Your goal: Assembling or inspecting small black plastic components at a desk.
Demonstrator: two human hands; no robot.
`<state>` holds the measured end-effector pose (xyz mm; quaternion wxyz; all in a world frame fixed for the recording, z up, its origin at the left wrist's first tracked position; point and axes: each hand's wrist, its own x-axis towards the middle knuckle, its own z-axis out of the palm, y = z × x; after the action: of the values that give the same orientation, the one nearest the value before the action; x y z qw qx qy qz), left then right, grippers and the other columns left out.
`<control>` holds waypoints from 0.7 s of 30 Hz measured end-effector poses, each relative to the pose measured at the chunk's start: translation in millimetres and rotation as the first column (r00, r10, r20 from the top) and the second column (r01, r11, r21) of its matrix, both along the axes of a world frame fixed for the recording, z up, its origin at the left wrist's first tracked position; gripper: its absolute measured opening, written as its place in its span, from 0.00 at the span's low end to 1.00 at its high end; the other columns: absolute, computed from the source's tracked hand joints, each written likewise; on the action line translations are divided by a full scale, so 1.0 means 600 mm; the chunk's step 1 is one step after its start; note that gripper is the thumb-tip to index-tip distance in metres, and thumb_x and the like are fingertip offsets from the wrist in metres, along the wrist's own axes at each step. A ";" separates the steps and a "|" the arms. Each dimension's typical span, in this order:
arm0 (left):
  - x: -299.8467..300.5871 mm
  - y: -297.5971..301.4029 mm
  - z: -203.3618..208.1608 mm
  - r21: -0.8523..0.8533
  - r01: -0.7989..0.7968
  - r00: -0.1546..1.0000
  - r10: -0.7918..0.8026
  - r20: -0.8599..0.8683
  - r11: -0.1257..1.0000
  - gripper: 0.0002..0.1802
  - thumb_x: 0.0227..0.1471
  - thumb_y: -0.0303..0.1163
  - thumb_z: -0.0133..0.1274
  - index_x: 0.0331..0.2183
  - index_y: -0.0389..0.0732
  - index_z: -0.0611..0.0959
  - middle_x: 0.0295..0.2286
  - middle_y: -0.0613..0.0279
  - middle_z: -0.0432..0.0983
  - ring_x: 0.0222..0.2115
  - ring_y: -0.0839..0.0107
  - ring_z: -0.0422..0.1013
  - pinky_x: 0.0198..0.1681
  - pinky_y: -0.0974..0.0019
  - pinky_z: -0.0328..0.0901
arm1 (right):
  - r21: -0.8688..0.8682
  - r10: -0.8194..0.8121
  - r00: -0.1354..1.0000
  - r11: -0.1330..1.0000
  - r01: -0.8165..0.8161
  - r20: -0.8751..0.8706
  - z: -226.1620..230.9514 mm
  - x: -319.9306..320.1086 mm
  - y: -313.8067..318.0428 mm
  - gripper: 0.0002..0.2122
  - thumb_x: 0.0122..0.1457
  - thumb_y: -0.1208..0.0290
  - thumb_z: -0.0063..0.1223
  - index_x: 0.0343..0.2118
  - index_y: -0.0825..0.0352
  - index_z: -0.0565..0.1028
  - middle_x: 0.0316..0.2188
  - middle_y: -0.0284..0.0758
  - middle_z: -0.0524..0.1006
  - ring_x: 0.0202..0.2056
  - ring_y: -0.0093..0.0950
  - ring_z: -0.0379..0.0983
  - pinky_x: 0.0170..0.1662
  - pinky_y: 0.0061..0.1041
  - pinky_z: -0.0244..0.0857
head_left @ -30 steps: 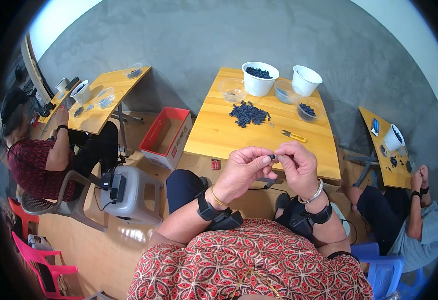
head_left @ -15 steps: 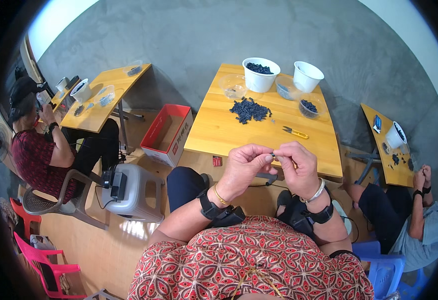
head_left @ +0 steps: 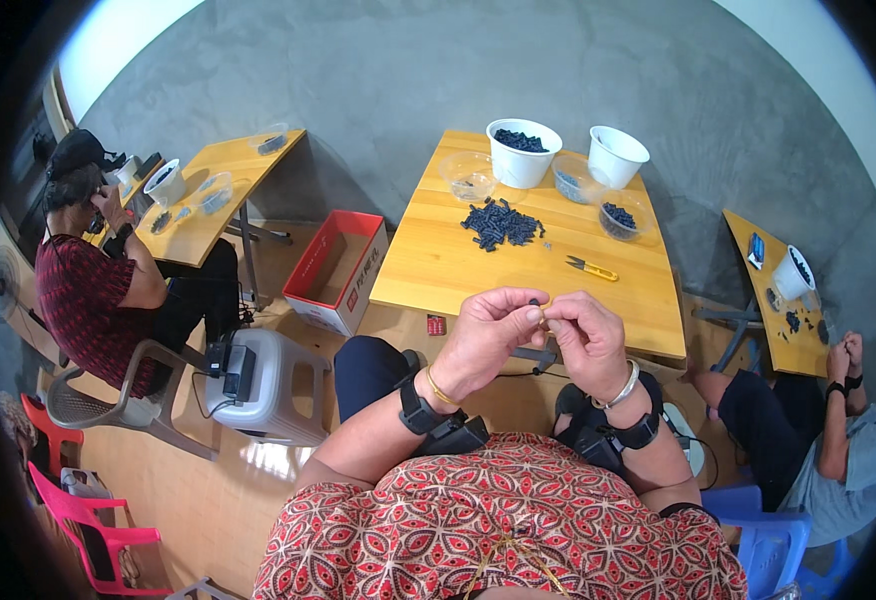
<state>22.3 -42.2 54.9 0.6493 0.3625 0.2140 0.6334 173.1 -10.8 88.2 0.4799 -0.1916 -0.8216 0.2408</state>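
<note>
My left hand (head_left: 491, 332) pinches a small black piece (head_left: 535, 302) between thumb and forefinger, its dark end showing above the thumb. Close against it, my right hand (head_left: 591, 336) has thumb and forefinger pressed together at the left fingertips; what they hold, if anything, is too small to make out. Both hands are raised in front of the table's near edge. Beyond them on the wooden table (head_left: 428, 265) lies a loose pile of short black cylindrical pieces (head_left: 501, 224). Yellow-handled thread snips (head_left: 592, 268) rest to the right of the pile.
Behind the pile stand a white tub (head_left: 520, 170) of black pieces, another white tub (head_left: 617, 158), and clear bowls (head_left: 468, 180) with small parts. A red-and-white box (head_left: 333, 272) sits on the floor at left. One person (head_left: 98, 280) works at left, another (head_left: 848, 440) at right.
My hands have turned slightly, and the black piece now stands up above my left thumb instead of lying between both hands' fingertips. The person at left has leaned toward their table.
</note>
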 end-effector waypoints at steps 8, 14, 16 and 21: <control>0.000 0.005 -0.002 0.045 -0.045 0.994 0.050 -0.100 0.998 0.09 0.49 0.22 0.48 0.36 0.33 0.75 0.27 0.61 0.73 0.26 0.72 0.72 0.31 0.71 0.69 | -0.008 -0.031 0.999 0.999 0.031 -0.024 0.001 0.007 0.020 0.04 0.48 0.85 0.47 0.26 0.70 0.71 0.23 0.36 0.71 0.24 0.29 0.70 0.27 0.21 0.64; 0.002 0.006 -0.014 0.189 -0.208 0.927 0.255 -0.275 0.960 0.09 0.46 0.20 0.51 0.34 0.33 0.76 0.25 0.61 0.73 0.23 0.73 0.72 0.28 0.72 0.69 | -0.016 -0.020 1.000 1.000 0.020 -0.018 0.002 0.006 0.027 0.04 0.48 0.84 0.47 0.26 0.70 0.72 0.23 0.37 0.71 0.24 0.30 0.70 0.27 0.22 0.63; 0.001 0.008 -0.014 0.167 -0.209 0.916 0.253 -0.311 0.964 0.07 0.46 0.20 0.52 0.32 0.32 0.76 0.24 0.61 0.74 0.22 0.74 0.72 0.27 0.74 0.69 | -0.008 -0.009 1.000 1.000 0.009 0.003 0.004 0.005 0.030 0.04 0.47 0.85 0.47 0.26 0.70 0.71 0.23 0.37 0.71 0.25 0.30 0.70 0.27 0.22 0.63; -0.002 0.009 -0.014 0.183 -0.228 0.886 0.282 -0.367 0.956 0.06 0.46 0.20 0.52 0.31 0.33 0.76 0.23 0.61 0.74 0.22 0.75 0.72 0.26 0.76 0.68 | 0.047 0.026 0.998 0.999 -0.028 0.054 0.004 0.002 0.034 0.05 0.47 0.86 0.46 0.27 0.70 0.71 0.23 0.38 0.71 0.25 0.32 0.70 0.28 0.23 0.64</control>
<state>21.0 -36.6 46.3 0.4787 0.4930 0.3412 0.6414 174.3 9.8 90.7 0.4588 -0.1753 -0.8422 0.2226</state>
